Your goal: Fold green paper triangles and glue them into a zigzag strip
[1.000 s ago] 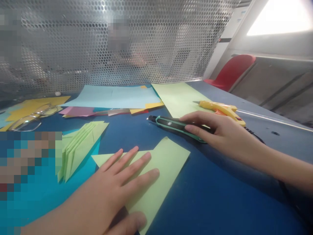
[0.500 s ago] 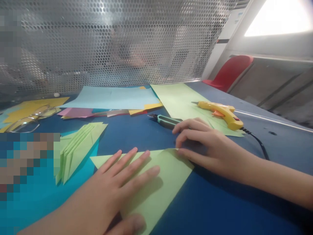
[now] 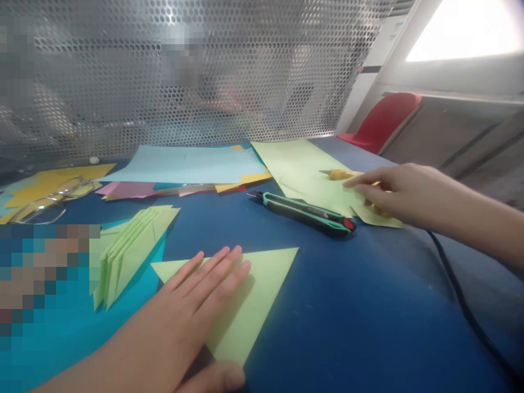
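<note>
Green paper triangle [image 3: 264, 289] to pin under spread left hand [image 3: 188, 311], likely fetching yellow plastic glue gun [image 3: 340, 174], needs steady right hand [image 3: 403, 188], can't tell grip.

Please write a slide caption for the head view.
Left hand flat on green paper; right hand at the yellow glue gun.

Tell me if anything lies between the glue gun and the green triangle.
Yes: the cutter lies between the glue gun, at your right hand, and the triangle under your left hand.
</note>
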Tool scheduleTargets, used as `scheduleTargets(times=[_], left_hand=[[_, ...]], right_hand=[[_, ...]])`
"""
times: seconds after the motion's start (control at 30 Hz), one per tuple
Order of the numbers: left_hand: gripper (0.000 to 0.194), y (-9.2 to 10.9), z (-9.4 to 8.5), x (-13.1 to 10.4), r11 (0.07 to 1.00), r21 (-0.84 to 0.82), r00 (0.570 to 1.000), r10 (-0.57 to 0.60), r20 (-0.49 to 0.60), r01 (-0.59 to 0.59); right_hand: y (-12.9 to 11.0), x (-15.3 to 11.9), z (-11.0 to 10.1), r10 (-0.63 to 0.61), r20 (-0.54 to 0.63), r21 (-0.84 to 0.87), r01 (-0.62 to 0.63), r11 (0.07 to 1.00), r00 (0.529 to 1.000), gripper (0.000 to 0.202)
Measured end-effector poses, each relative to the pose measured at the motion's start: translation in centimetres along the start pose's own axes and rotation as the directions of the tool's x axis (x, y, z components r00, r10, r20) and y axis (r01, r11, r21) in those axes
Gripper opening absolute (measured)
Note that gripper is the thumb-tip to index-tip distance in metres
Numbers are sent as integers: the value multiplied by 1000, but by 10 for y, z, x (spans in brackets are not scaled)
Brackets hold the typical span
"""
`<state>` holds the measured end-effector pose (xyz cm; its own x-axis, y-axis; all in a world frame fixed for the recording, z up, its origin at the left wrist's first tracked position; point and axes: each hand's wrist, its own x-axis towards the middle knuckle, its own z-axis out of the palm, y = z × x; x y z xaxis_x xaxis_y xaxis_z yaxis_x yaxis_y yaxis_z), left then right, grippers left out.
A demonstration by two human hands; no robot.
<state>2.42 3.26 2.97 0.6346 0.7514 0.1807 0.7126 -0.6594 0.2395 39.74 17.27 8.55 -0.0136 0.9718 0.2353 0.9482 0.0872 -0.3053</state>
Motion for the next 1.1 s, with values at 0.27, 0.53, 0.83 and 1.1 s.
scheduleTargets(times=[0.27,0.53,0.83,1.1], left_hand=[[76,0,3,-1,1000,10,1000,6,10,-7],[75,-1,1,0,999,39,1000,-2,30,1],[73,-3,0,0,998,66,999,17,36,-20],[73,-3,1,1,992,118,999,42,-21,-39]], right_hand=[[-18,-14,20,-172,-23,-23,171,985,985,82],[-32,-20,38,-290,124,158,270,950,949,58],[-43,-22,28,-204,296,509,26,861,933,59],[-49,-22,28,-41,342,786,-261,561,939,41]])
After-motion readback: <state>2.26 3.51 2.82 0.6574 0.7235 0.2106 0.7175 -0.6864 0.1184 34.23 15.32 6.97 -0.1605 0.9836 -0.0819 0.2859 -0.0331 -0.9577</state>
